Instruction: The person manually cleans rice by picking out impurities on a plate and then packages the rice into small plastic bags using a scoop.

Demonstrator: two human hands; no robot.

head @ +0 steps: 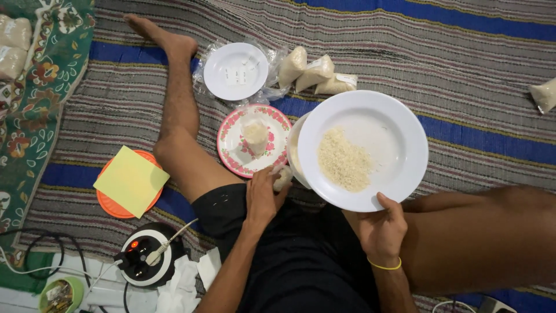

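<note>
My right hand (380, 227) holds a large white plate (399, 139) by its near rim; a heap of uncooked rice (343, 160) lies on it. The plate hovers over a white bowl (294, 152), mostly hidden beneath it. My left hand (262, 194) grips a small clear bag of rice (283, 177) beside the bowl. A pink floral plate (231, 152) on the mat carries a small upright bag of rice (255, 134).
I sit on a striped mat with legs spread. Three filled rice bags (314, 73) and a small white plate (236, 71) on plastic lie ahead. A yellow sheet on an orange lid (130, 181), a round power strip (145, 259) and cables sit left.
</note>
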